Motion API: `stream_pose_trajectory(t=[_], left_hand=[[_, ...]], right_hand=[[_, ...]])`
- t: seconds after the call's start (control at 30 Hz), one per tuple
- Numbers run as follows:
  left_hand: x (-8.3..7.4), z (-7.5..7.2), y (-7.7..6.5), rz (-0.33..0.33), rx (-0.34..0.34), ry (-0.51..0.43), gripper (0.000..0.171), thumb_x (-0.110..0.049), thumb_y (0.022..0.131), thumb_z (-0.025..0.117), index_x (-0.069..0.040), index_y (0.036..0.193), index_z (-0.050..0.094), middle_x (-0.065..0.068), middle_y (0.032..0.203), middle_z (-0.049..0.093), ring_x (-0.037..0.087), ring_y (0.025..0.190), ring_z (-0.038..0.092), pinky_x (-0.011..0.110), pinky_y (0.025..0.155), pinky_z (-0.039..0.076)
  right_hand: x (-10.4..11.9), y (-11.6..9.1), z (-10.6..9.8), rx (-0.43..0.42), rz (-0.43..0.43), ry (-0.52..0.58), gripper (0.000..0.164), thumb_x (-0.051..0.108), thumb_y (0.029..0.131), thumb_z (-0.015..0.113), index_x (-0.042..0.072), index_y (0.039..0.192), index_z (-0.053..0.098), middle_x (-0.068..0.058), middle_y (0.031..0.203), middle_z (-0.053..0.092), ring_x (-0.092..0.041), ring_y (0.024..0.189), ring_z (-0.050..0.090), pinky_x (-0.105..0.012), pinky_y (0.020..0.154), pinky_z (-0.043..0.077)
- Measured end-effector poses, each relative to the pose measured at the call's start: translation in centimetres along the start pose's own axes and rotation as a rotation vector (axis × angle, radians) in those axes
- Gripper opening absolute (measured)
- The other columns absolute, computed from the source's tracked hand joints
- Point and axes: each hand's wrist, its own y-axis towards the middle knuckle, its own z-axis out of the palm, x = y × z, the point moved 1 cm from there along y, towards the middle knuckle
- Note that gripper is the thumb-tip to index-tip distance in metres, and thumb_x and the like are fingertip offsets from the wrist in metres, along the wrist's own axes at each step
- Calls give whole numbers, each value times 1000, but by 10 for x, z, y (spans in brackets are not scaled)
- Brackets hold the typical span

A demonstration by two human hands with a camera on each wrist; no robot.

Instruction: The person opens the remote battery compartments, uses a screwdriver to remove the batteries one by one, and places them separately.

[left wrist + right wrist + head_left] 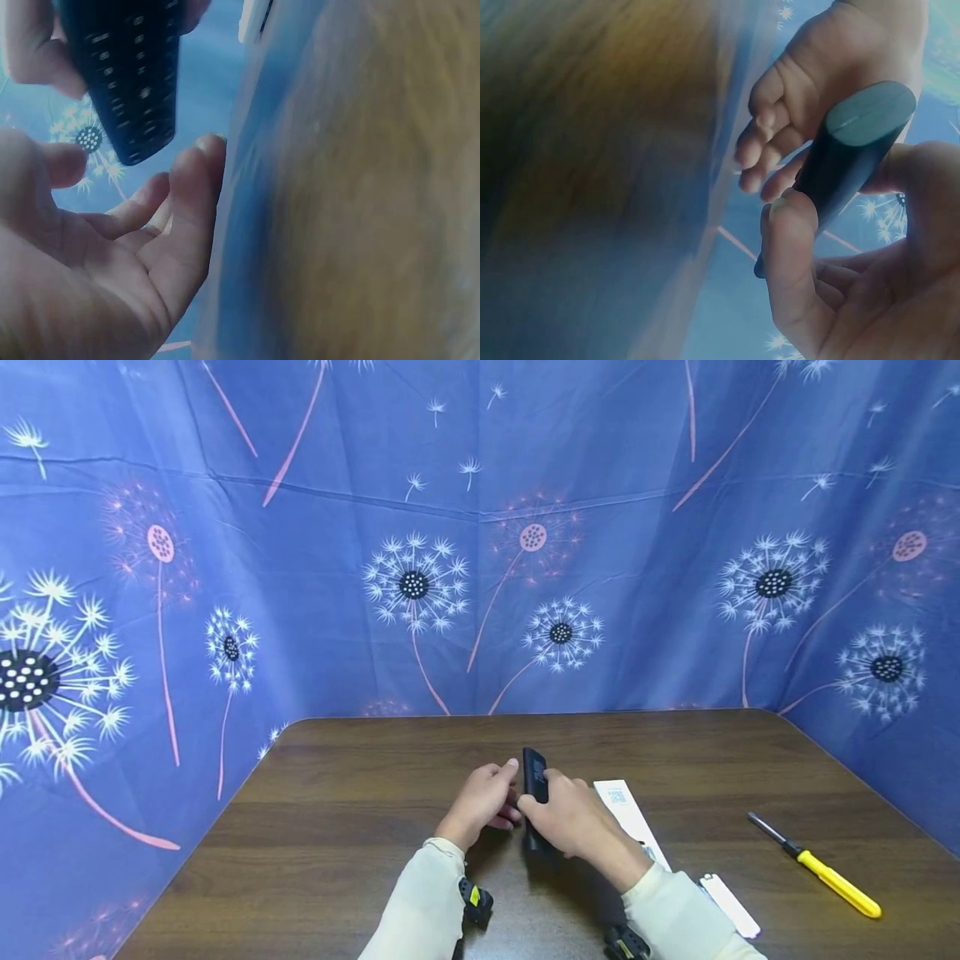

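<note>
Remote [135, 79] with unreadable white markings [145, 93]

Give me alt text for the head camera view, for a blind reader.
A right hand grips a black remote at a brown wooden table, with the left hand beside it. To the right lie a white strip with a QR code, another white object and a yellow-handled screwdriver; behind hangs blue dandelion-print fabric.

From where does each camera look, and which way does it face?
Head: worn there, facing forward and down at the table; left hand, right hand, sleeves show.
Left wrist: worn there, facing the left hand and the buttoned remote; right hand partly shows.
Right wrist: worn there, facing the right hand gripping the remote; left hand beyond.
Both wrist views show the remote.
</note>
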Motion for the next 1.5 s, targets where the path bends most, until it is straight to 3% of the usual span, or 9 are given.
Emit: stream_pose_trajectory(t=[0.3, 0.6, 0.77, 0.97, 1.07, 1.2, 1.33, 1.5], left_hand=[[-3, 10, 0, -50, -33, -147, 57, -56, 106, 36, -3, 105, 55, 3, 78, 55, 14, 55, 56, 30, 49, 53], [-6, 12, -2, -84, -24, -179, 72, -69, 101, 26, -8, 83, 60, 1, 60, 55, 11, 50, 56, 31, 51, 55], [-5, 12, -1, -103, -19, -276, 73, -68, 101, 26, -6, 93, 63, -1, 61, 58, 9, 47, 54, 26, 47, 50], [-7, 14, -4, -115, -18, -372, 82, -70, 100, 30, 2, 129, 56, 6, 75, 67, 10, 55, 60, 23, 50, 49], [-9, 16, -5, -117, -25, -400, 81, -70, 99, 32, 2, 128, 55, 5, 77, 65, 10, 58, 60, 20, 47, 43], [-10, 18, -5, -116, -15, -440, 77, -69, 99, 33, 1, 115, 61, 3, 74, 62, 11, 58, 58, 19, 45, 36], [-9, 19, -4, -112, 5, -482, 75, -70, 99, 32, -2, 110, 62, 4, 82, 62, 13, 69, 60, 21, 57, 45], [-11, 21, -3, -85, 19, -568, 72, -65, 102, 30, -2, 121, 58, 7, 101, 60, 19, 91, 59, 30, 84, 48]], right_hand=[[4, 1, -7, -72, -62, -63, 52, 36, 91, 65, -4, 124, 59, -8, 78, 61, -19, 57, 55, -33, 47, 43], [15, -3, -13, -57, -72, -46, 60, 34, 88, 62, -1, 136, 55, -11, 93, 67, -18, 65, 57, -33, 54, 44], [18, -8, -14, -69, -94, -50, 59, 33, 88, 62, 0, 136, 56, -13, 99, 69, -16, 66, 58, -33, 56, 45], [21, -10, -14, -89, -121, -63, 55, 33, 87, 63, 2, 133, 59, -11, 101, 71, -15, 65, 58, -33, 56, 46], [22, -12, -14, -97, -128, -80, 54, 33, 87, 64, 4, 132, 60, -11, 107, 72, -14, 68, 60, -33, 58, 47], [24, -14, -14, -101, -133, -98, 55, 34, 88, 64, 4, 133, 60, -10, 105, 72, -14, 66, 60, -33, 58, 47], [26, -17, -15, -118, -157, -137, 56, 37, 89, 65, 3, 133, 59, -10, 97, 71, -14, 63, 58, -34, 57, 47], [27, -22, -15, -164, -209, -210, 61, 42, 90, 67, 2, 135, 59, -14, 95, 71, -16, 65, 61, -36, 58, 48]])
